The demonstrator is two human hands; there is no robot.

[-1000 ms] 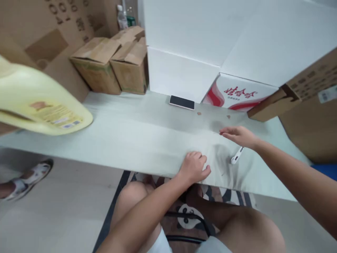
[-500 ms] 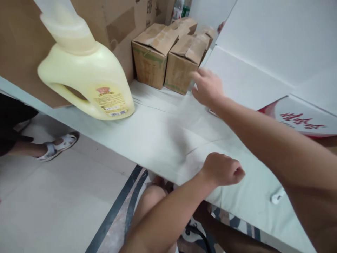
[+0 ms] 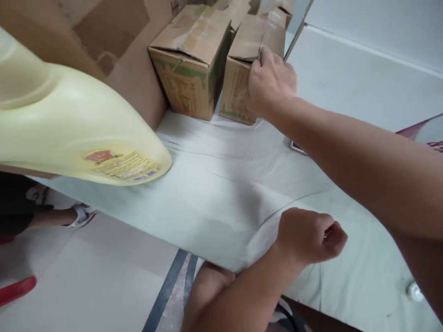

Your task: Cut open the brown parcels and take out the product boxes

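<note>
My right hand reaches across the white table and grips the top flap of a small cardboard box at the back, fingers curled over its edge. A second small cardboard box stands just left of it. My left hand rests near the table's front edge, closed in a loose fist with nothing visible in it. A large pale yellow detergent jug stands at the left, close to the camera.
A big cardboard sheet leans behind the jug. A white panel stands at the right, with a phone's edge under my forearm. Another person's sandalled foot is on the floor at the left, beside a red object.
My right hand moved farther back and closed on the right box's flap. My left hand stayed fisted at the table edge. The view shifted closer to the jug and the boxes.
</note>
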